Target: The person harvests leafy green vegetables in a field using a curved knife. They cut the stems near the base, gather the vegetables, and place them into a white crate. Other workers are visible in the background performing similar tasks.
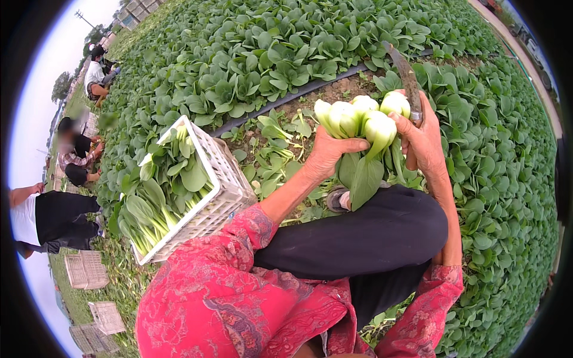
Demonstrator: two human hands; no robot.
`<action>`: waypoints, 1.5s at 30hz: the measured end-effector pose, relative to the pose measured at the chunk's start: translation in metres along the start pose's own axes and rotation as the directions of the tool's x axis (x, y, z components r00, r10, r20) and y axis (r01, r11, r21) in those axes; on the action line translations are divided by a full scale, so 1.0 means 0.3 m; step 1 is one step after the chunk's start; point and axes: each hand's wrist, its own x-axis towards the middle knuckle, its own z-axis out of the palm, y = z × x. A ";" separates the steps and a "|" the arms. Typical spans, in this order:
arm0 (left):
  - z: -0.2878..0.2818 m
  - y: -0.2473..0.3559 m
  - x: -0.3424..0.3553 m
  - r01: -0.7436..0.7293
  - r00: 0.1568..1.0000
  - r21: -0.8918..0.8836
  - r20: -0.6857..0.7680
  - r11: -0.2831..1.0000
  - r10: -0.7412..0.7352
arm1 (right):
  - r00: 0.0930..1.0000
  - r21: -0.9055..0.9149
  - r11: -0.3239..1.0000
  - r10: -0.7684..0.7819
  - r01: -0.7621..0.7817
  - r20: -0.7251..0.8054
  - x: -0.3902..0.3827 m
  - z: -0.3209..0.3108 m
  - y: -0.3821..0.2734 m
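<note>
A bunch of several bok choy [344, 121] is gathered in my left hand [327, 152], pale bulbs up and green leaves hanging below. The thumb lies across the front of the stems. My right hand [427, 142] is closed round the handle of a sickle [407, 80], whose curved, rust-brown blade points up and away. Thumb and fingers of this hand also touch the rightmost bok choy bulb. Both hands are close together above my bent knee. Part of the handle is hidden behind the right fingers.
A white plastic crate [219, 179] holding bok choy stands tilted at my left. Bok choy plants [262, 65] grow ahead and right. A dark hose [286, 98] crosses the soil. Other people [77, 155] are at the far left, near more crates [86, 269].
</note>
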 end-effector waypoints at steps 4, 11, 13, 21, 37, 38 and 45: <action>0.065 -0.046 -0.047 -0.014 0.998 -0.087 -0.059 0.996 0.009 | 1.000 0.038 0.999 0.005 -0.005 0.002 -0.053 -0.008 0.016; 0.114 -0.023 -0.108 -0.022 0.997 -0.237 0.070 0.971 0.040 | 0.991 -0.068 0.989 -0.134 0.134 0.002 -0.077 -0.045 0.113; 0.126 0.005 -0.126 0.023 0.982 -0.209 0.190 0.978 0.017 | 0.993 0.027 0.994 -0.106 0.105 0.055 -0.076 -0.069 0.132; 0.115 -0.017 -0.152 -0.071 0.967 -0.035 0.242 0.997 0.077 | 0.986 0.229 0.961 -0.164 0.157 0.012 -0.092 0.015 0.153; -0.232 0.476 -0.412 -0.192 0.981 0.597 0.101 0.779 0.165 | 0.959 0.018 0.994 0.095 -0.104 0.266 -0.089 0.043 0.198; -0.289 0.573 -0.463 -0.144 0.986 0.783 0.063 0.605 0.153 | 0.951 0.017 0.996 0.081 -0.090 0.300 -0.081 0.006 0.210; -0.570 1.036 -0.751 -0.290 0.957 0.617 0.205 -0.731 -0.206 | 0.934 -0.014 0.990 0.138 -0.141 0.331 -0.073 0.000 0.239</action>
